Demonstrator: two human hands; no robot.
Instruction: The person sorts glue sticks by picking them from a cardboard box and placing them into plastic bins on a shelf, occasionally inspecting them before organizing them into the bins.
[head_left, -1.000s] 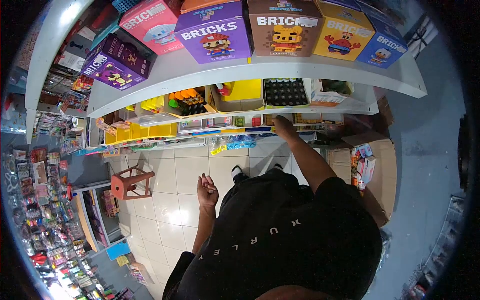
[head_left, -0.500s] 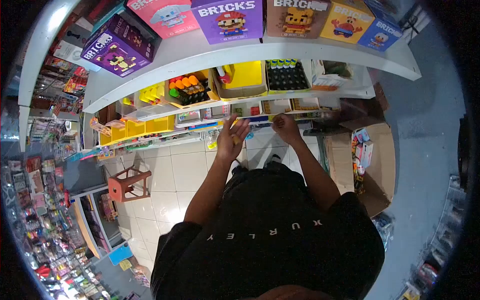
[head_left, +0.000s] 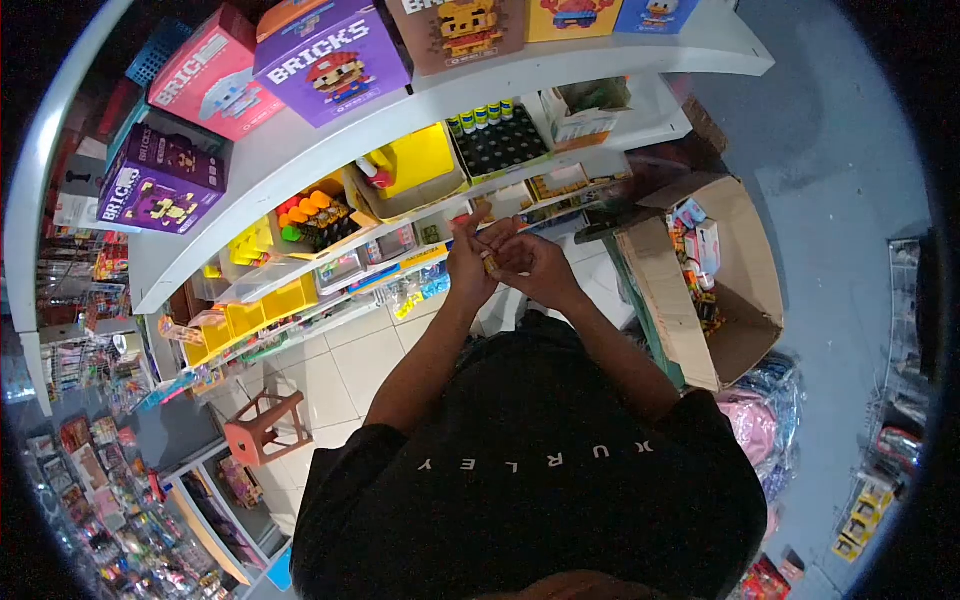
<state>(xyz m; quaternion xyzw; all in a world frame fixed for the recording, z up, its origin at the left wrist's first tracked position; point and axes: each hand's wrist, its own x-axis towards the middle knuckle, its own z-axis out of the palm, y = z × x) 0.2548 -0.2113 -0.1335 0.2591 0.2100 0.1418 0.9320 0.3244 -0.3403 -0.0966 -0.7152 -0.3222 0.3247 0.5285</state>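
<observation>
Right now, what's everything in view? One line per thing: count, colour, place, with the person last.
Shelving: one unit, white, top and centre
Picture boxes: at least six, dark purple, pink, purple, brown, yellow, blue, top shelf
Bins: several, yellow, lower left shelf
Tubes: about six, green-capped, in a dark rack
Cardboard box: one, brown, right
Floor tiles: many, cream, below the shelves
Stool: one, reddish-brown, left
Packets: too many to count, mixed, far left
Small item: apparently one, yellowish, between the hands
T-shirt: one, black, bottom centre
Left hand: one, bare, centre
Right hand: one, bare, beside the left
</observation>
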